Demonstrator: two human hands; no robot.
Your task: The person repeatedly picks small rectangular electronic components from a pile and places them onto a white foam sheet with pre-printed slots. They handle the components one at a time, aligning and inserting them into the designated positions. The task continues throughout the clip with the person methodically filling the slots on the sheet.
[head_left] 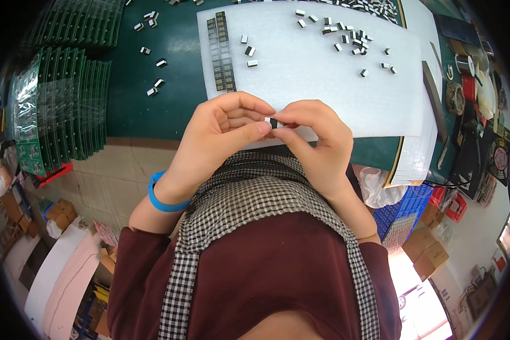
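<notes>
Close in front of my body, at the near edge of the white foam sheet [323, 102], both hands meet at the fingertips. Between them is a small black-and-white block [274, 123], which looks like a display module. My left hand [209, 127] pinches it from the left with thumb and fingers, its other fingers curled. The thumb and index finger of my right hand [320, 127] close on it from the right. Beyond my left hand, two columns of dark display modules [224, 56] with digit faces lie side by side on the sheet. A few loose black-and-white blocks [250, 51] lie beside them.
More loose blocks [354, 39] are scattered at the sheet's far right, and several [161, 62] on the green table [147, 113]. Green circuit boards [62, 107] stand in a dense row at the left. A dark metal bar [434, 102] and a solder spool [464, 65] lie right.
</notes>
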